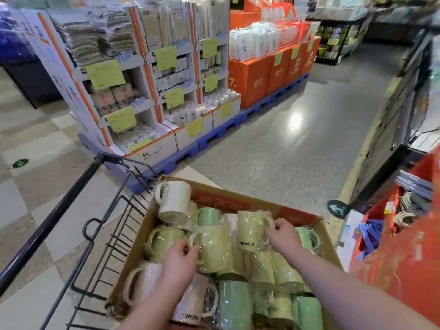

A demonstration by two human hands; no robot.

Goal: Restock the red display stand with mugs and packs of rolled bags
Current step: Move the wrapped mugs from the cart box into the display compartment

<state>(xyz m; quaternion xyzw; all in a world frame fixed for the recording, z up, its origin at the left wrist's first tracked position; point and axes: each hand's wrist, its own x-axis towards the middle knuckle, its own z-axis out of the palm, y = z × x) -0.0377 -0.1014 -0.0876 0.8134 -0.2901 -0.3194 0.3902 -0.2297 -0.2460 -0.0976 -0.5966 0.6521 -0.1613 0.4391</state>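
Observation:
A cardboard box [329, 244] sits in a cart and holds several plastic-wrapped mugs, cream, yellow and green. My left hand [182, 258] grips the handle side of a yellow mug [215, 248] lying near the box's middle. My right hand [283, 235] pinches the handle of another yellow mug [250, 231] printed "concise". A cream mug [175, 201] rests on top at the box's far left. The red display stand [404, 246] stands to the right, with blue items and coiled cords inside it.
The cart's dark handle bar [47, 222] and wire frame [107, 246] are on my left. Across the aisle stand white cardboard displays [142, 91] on blue pallets and orange boxes [269, 75] with white packs. Bare grey floor [297, 139] lies ahead.

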